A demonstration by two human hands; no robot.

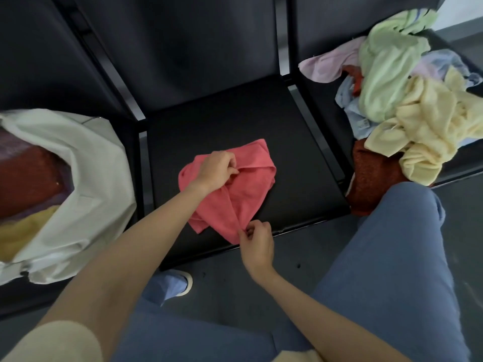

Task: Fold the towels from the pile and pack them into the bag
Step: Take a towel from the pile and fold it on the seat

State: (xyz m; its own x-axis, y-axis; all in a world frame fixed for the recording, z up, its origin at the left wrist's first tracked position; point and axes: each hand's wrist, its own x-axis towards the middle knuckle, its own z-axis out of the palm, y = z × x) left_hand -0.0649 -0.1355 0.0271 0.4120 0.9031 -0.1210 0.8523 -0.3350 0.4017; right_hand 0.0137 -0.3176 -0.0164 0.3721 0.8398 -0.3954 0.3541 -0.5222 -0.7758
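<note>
A crumpled coral-pink towel lies on the black seat of the middle chair. My left hand pinches a fold near the towel's upper middle. My right hand pinches the towel's near corner at the seat's front edge. On the right chair sits the pile of towels: pale green, cream yellow, lilac, light blue and dark red ones. A white bag stands open on the left chair, with dark red and yellow towels inside it.
Black chair backs rise behind the seats. A dark red towel hangs over the front of the right seat. My knees in blue trousers and a shoe are on the dark floor below.
</note>
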